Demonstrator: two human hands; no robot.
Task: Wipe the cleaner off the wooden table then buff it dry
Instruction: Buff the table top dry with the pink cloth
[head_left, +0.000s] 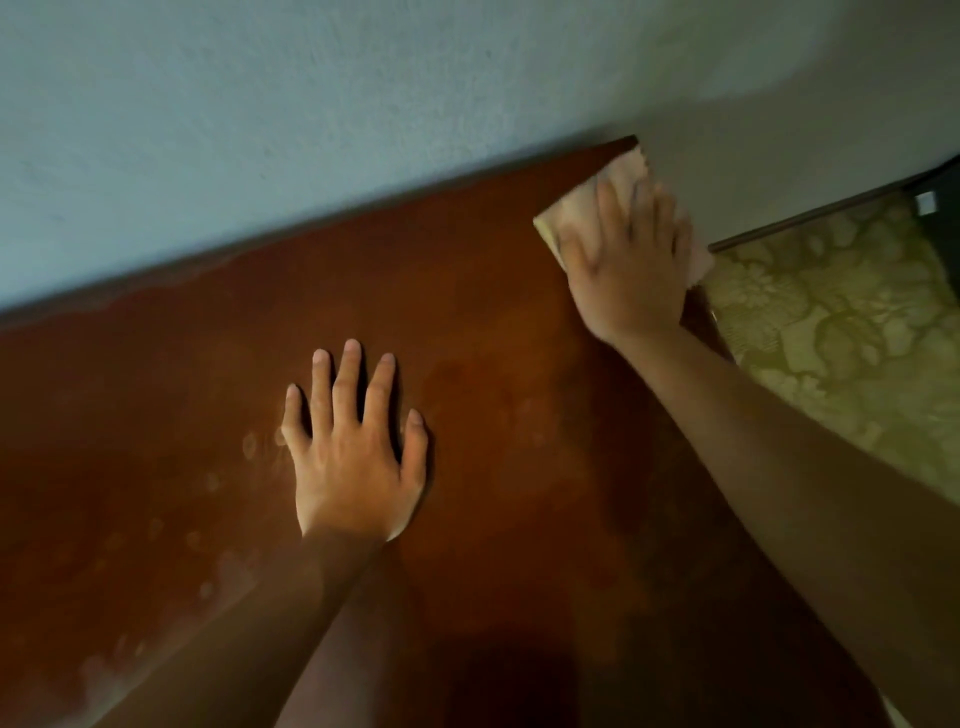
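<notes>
Cloth (626, 179) sits at the far right corner of the tabletop (467, 291), folded into a pad, pale pinkish with a yellowish edge on the near-left side. Looks soft and light — it will bunch or slide unless I keep flat pressure on it, so palm-down on the middle is the right hold, not a pinch at a corner. My right hand (631, 260) is on it that way, fingers straight and spread, pressing it to the wood. The hand is a bit motion-blurred, so I can't tell whether the thumb is tucked under the pad's edge.

My left hand (356, 457) lies flat on the bare wood mid-table, fingers splayed, holding nothing — bracing, I'd judge.

Surface is dark reddish wood, hard and smooth. Pale hazy spots and smears (228, 571) show left of the left hand and down toward the near left, plus a whitish band along the far edge; I read these as cleaner not yet wiped. Slick there, likely.

Edges: wall (311, 104) runs tight along the far side, so strokes stop there. The right edge drops off just past the cloth, with a patterned yellow-green fabric (831, 322) beside it. Open room is leftward and toward me across the wood.
</notes>
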